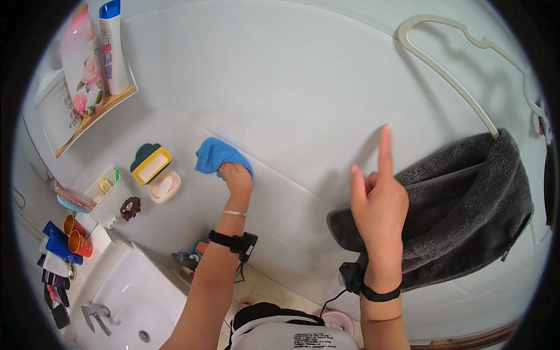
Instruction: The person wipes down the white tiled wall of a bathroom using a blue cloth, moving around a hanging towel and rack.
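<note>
My left hand [236, 177] is pressed on a blue cloth [221, 153], which lies bunched against the white tiled wall [280, 87] by a tile joint. Its fingertips are partly hidden in the fabric. My right hand [379, 197] holds nothing. Its index finger points up the wall, the thumb stands apart, and the other fingers are curled. Behind and beside that hand, a dark grey towel [463, 210] hangs on a white hanger [455, 83]. Whether my index fingertip touches the wall, I cannot tell.
Left of the cloth are a yellow-and-green soap dish [153, 167] and a cream soap dish [158, 193]. A corner shelf [105, 107] carries bottles. Lower left is a washbasin [135, 280] with a faucet [96, 313], orange cups [80, 243] and tubes. A pink basin [343, 321] stands on the floor.
</note>
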A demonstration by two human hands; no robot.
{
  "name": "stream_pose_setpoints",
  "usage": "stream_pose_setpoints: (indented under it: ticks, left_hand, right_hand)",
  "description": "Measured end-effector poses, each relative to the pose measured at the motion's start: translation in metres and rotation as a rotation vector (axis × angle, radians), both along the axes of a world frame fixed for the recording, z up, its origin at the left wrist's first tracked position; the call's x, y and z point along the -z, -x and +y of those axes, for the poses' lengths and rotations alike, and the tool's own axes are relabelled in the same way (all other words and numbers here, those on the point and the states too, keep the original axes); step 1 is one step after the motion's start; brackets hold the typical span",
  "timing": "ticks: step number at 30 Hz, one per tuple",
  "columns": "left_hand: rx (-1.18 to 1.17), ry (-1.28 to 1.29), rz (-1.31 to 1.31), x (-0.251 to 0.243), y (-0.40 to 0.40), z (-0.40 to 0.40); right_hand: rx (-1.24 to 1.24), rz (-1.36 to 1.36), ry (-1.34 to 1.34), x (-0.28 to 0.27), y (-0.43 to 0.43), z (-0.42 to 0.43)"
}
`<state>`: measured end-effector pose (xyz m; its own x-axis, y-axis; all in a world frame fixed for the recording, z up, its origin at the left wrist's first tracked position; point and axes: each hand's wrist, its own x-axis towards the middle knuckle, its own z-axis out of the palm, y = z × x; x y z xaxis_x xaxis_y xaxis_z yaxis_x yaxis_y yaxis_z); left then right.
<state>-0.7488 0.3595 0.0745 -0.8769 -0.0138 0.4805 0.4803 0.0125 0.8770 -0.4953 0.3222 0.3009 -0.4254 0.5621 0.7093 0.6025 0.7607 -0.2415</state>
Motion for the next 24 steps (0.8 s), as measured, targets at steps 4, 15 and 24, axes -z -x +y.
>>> stream_pose_setpoints:
  ticks: [4, 15, 24]
  left_hand:
    - [-0.061, 0.006, 0.042, 0.003, 0.003, 0.004]
    - [0.113, 0.058, 0.014, 0.010, 0.012, -0.003]
    - [0.173, -0.146, -0.059, 0.003, 0.007, 0.000]
  right_hand:
    - [0.037, -0.014, -0.028, 0.009, -0.018, 0.001]
    - [0.051, 0.142, -0.076, 0.006, -0.023, 0.003]
    - [0.122, 0.062, -0.213, 0.021, -0.041, 0.010]
